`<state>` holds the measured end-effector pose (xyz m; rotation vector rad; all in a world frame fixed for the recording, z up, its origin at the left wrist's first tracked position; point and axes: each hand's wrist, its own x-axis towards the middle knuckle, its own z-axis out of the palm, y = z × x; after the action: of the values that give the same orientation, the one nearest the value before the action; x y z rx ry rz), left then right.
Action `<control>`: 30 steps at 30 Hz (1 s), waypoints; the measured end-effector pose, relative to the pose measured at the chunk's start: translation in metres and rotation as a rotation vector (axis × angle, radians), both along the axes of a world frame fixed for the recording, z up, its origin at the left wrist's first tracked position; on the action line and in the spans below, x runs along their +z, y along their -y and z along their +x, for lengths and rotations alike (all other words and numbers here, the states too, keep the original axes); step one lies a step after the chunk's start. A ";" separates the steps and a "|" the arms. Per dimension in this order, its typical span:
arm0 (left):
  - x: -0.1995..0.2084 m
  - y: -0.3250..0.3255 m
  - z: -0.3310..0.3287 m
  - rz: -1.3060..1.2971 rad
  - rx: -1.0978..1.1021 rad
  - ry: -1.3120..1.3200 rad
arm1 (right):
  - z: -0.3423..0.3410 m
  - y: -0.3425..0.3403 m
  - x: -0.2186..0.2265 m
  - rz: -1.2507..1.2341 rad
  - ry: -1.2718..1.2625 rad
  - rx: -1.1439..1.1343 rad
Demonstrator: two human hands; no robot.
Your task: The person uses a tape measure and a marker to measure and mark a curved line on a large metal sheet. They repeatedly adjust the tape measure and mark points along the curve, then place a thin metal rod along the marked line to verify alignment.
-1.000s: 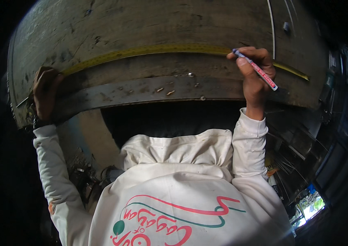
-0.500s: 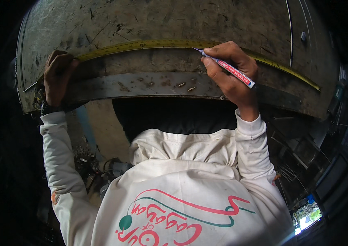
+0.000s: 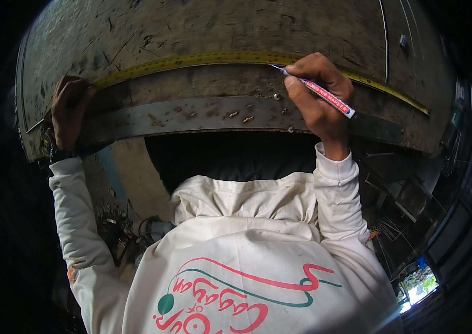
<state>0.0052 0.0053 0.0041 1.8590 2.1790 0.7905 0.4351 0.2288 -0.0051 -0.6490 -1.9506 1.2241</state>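
A long yellow tape measure (image 3: 191, 60) is stretched across the worn workbench top (image 3: 208, 25). At its left end my left hand (image 3: 70, 111) has its fingers closed on the tape. My right hand (image 3: 325, 94) pinches a white and red marker (image 3: 325, 98) between thumb and fingers. The marker slants, with its thin nib at the near edge of the tape, right of the tape's middle. Part of the tape passes behind my right hand and comes out beyond it, running to the right.
A flat grey metal strip (image 3: 191, 114) with rusty scars runs along the bench's near edge. A thin metal rod (image 3: 386, 42) and a small pale piece (image 3: 403, 40) lie at the far right. Metal frames and rods (image 3: 400, 200) stand below the bench on the right.
My right hand has slid the marker a little to the right along the tape. My left hand keeps its place at the tape's left end. The whole view has shifted slightly.
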 end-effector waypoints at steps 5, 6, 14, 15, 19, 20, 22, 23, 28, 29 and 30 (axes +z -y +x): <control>0.002 0.001 0.002 -0.023 0.028 0.019 | 0.006 -0.002 -0.001 -0.016 -0.013 0.002; 0.003 0.001 0.003 -0.024 0.031 0.019 | 0.005 -0.003 -0.003 0.020 -0.009 0.011; 0.004 0.000 0.005 -0.013 0.024 0.021 | 0.003 0.001 -0.007 -0.053 -0.044 -0.010; 0.005 0.000 0.004 -0.012 0.021 0.024 | 0.003 0.000 -0.007 -0.017 -0.021 -0.001; 0.005 -0.001 0.006 0.000 0.015 -0.005 | 0.003 -0.001 -0.008 0.037 0.019 0.011; 0.005 0.000 0.005 -0.002 0.009 -0.002 | 0.003 -0.001 -0.008 0.039 0.017 0.012; 0.005 0.001 0.002 -0.007 -0.004 0.002 | 0.002 0.000 -0.008 0.043 0.014 0.012; 0.005 0.000 0.002 -0.003 -0.003 0.008 | 0.001 0.001 -0.006 0.038 0.000 0.013; 0.007 -0.002 0.006 0.003 -0.012 0.001 | -0.022 0.011 -0.005 0.114 -0.099 0.096; 0.007 -0.003 0.006 0.003 -0.010 0.001 | -0.027 0.014 -0.009 0.077 -0.087 0.101; 0.008 -0.002 0.006 0.003 -0.008 0.000 | -0.027 0.014 -0.009 0.085 -0.077 0.090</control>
<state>0.0115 0.0078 0.0119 1.8683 2.1698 0.7932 0.4080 0.2144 -0.0142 -0.4677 -1.9739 1.1951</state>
